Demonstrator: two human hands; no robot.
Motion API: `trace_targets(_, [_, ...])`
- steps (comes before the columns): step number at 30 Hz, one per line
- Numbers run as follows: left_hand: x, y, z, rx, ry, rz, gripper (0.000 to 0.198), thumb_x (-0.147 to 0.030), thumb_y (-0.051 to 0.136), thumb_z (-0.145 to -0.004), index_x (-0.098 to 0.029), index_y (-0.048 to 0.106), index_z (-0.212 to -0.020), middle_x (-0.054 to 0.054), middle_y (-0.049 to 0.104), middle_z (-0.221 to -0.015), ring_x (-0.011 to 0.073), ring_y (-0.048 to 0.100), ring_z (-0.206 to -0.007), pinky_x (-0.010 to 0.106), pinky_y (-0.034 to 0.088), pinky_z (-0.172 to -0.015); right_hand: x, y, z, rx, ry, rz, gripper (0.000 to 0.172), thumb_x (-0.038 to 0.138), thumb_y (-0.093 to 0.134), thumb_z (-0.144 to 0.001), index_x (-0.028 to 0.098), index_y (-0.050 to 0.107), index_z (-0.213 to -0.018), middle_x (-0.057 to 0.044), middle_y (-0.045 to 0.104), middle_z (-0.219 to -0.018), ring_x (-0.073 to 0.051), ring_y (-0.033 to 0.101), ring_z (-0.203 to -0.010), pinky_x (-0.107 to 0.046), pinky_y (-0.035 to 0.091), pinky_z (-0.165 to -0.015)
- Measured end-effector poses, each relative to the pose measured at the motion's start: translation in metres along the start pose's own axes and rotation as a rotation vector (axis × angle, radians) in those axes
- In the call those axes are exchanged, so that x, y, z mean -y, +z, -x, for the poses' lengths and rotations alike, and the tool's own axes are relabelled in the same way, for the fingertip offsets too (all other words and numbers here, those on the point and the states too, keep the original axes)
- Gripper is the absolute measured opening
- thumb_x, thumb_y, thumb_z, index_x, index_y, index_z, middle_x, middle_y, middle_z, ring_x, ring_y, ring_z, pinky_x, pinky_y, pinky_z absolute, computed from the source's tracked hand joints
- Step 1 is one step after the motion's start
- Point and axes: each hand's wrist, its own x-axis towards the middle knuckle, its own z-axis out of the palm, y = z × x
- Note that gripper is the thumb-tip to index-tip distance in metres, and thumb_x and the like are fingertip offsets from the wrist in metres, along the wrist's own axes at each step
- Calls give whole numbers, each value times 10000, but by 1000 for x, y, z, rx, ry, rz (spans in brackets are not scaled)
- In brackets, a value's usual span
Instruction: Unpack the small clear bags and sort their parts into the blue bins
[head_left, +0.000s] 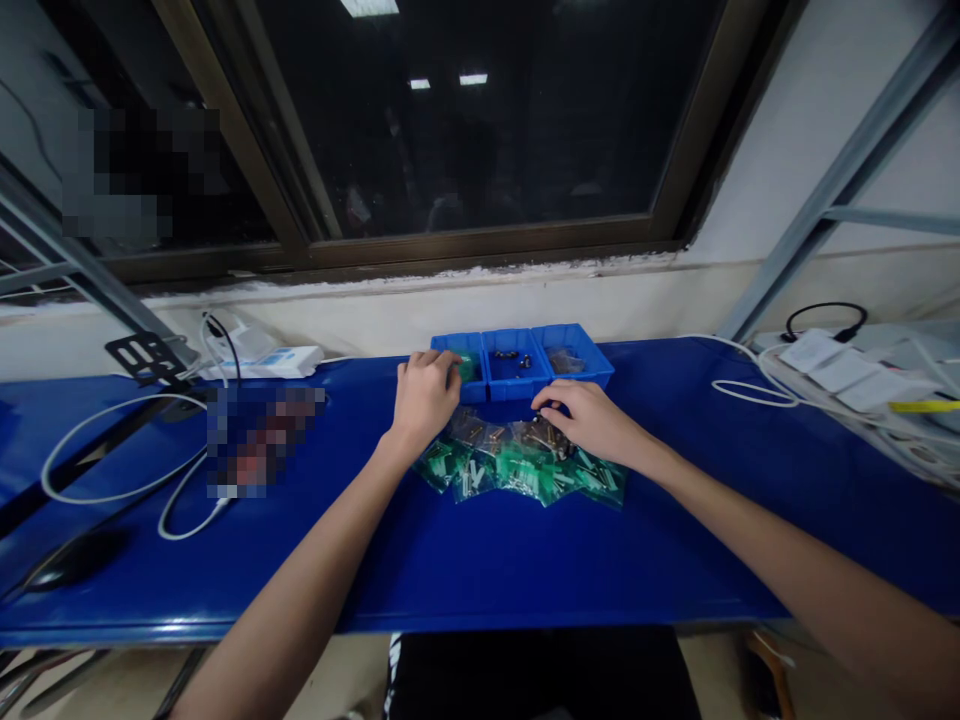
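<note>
My left hand [427, 395] is curled over the left blue bin [472, 392], its fingertips beside a green packet [469, 366] inside. Whether the fingers grip that packet is hidden. Over the right part of the laid-out bags, my right hand [589, 415] has thumb and fingers drawn together on or just above small dark metal pieces [547, 437]. What it pinches is too small to name. In front of the bins lie clear bags of brassy pieces [469, 430] and a row of green-tinted bags [521, 470] with white and metal pieces.
The middle bin [517, 380] holds a few small metal parts, and the right bin [592, 365] holds clear bags. A power strip [292, 361] and white cable [67, 435] lie left. Chargers [840, 365] with tangled cables stand right. A window [480, 130] is behind.
</note>
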Motion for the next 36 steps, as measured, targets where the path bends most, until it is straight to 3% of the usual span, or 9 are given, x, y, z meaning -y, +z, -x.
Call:
trace_targets(4, [-23, -3, 5, -15, 170, 116, 215, -150, 454, -932, -156, 637, -1043, 99, 636, -996, 238, 584, -966, 397, 486, -858, -3, -2, -2, 31, 2, 47, 245, 101, 531, -863, 220, 740, -908, -74, 701, -956, -234, 625, -895, -402, 460, -828])
trace_targets(10, [-47, 3, 17, 204, 378, 159, 230, -154, 423, -958, -167, 617, -1081, 76, 625, -973, 202, 600, -924, 346, 530, -797, -6, -2, -4, 39, -8, 70, 274, 86, 545, -845, 228, 759, -940, -64, 710, -927, -225, 644, -867, -381, 474, -824])
trace_targets(16, [-45, 6, 20, 277, 354, 143, 227, -174, 418, -965, -175, 615, -1079, 70, 637, -971, 208, 614, -937, 344, 546, -761, -4, 1, -4, 50, -37, 72, 337, 95, 489, -893, 259, 756, -1017, -61, 709, -975, -227, 642, -926, -379, 477, -855])
trace_targets(23, [-44, 7, 19, 267, 354, 163, 224, -173, 429, -954, -173, 629, -1053, 73, 641, -944, 202, 622, -918, 350, 552, -767, -9, 3, -3, 70, -52, 91, 361, 90, 466, -901, 259, 759, -1026, -76, 679, -952, -234, 628, -911, -391, 477, -844])
trace_targets(29, [-43, 8, 19, 278, 348, 163, 229, -175, 424, -958, -169, 625, -1066, 75, 641, -960, 209, 622, -927, 355, 551, -773, -13, 3, -3, 70, -13, 122, 296, 122, 493, -895, 235, 744, -1003, -80, 681, -967, -236, 627, -922, -380, 464, -828])
trace_targets(36, [-43, 8, 20, 266, 345, 165, 240, -172, 414, -959, -173, 632, -1061, 76, 642, -962, 204, 625, -939, 348, 557, -773, -17, 3, -5, 40, 34, 122, 141, 160, 567, -855, 203, 701, -851, -58, 681, -843, -200, 614, -753, -328, 434, -686])
